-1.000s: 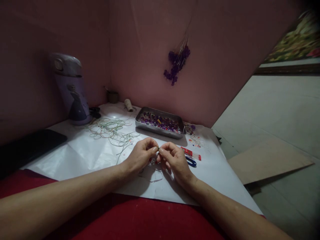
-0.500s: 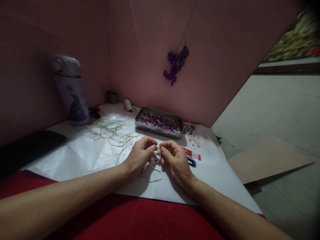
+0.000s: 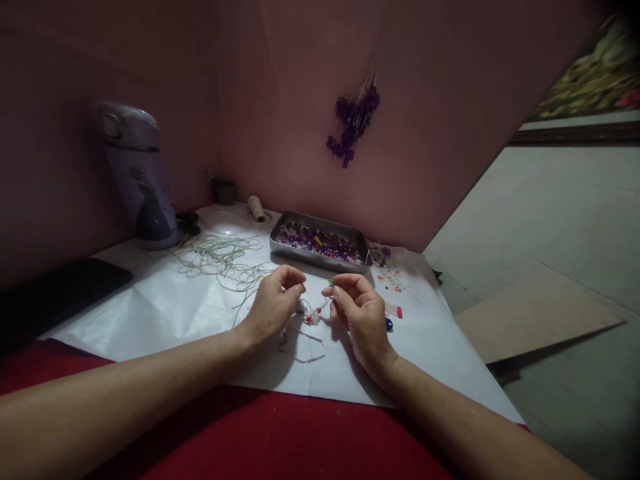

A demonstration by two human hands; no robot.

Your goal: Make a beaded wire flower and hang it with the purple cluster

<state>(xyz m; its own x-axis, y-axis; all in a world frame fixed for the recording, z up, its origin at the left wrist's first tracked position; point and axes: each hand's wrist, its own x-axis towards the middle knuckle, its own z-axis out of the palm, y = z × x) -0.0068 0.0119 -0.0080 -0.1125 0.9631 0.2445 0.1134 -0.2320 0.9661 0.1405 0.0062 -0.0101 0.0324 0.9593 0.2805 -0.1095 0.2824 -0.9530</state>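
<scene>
My left hand (image 3: 274, 305) and my right hand (image 3: 361, 312) hover side by side over a white sheet (image 3: 165, 307). Both pinch a thin strand of thread. A small cluster of clear and red beads (image 3: 313, 316) hangs on that strand between them. The right thumb and forefinger hold the thread's end near a tiny green bead (image 3: 331, 282). The left fingers are curled round the other part of the strand. Behind the hands stands a metal tray (image 3: 321, 261) filled with purple beads.
A tangle of green thread (image 3: 220, 260) lies at the back left beside a lilac bottle (image 3: 140, 177). A twine spool (image 3: 257, 209), a dark tablet (image 3: 55, 293), a red-capped tube (image 3: 395, 310) and blue-handled scissors (image 3: 389, 324) lie about. Purple beaded strands (image 3: 353, 123) hang on the wall.
My hands have drawn a little apart. The right hand shifted right and the beaded strand now shows stretched between them. The right hand now covers most of the scissors and tube.
</scene>
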